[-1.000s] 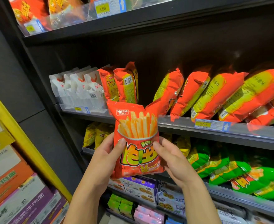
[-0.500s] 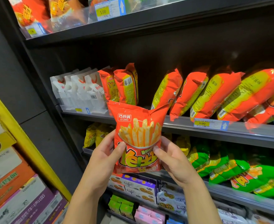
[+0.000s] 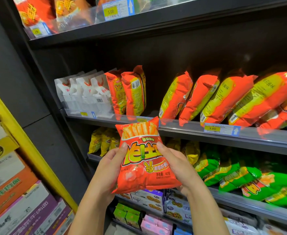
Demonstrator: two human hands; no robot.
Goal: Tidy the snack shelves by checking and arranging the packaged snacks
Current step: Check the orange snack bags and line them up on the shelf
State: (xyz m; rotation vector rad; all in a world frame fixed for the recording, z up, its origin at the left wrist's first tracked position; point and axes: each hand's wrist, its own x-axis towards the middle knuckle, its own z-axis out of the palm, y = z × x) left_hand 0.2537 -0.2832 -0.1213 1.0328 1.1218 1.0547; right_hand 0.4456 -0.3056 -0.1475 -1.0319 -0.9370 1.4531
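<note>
Both hands on red fries bag (image 3: pixel 144 160), upright, front face toward camera. Left hand (image 3: pixel 110 165) grips left edge, thumb on front. Right hand (image 3: pixel 176 165) grips right edge the same way. Bag held in air, just below rim of shelf (image 3: pixel 181 131) above hands.

Likely step: check pack, then reshelve. Gap straight above hands, between upright orange bags (image 3: pixel 134 92) up-left and leaning row (image 3: pixel 205 97) up-right.

Keep grip on edges, don't crush contents. Lift over rim, stand bag upright.

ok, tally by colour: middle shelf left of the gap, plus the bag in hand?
White pouches: 4
Upright orange bags: 2
Held orange bag, gripped by left hand and right hand: 1
Total: 7
</note>
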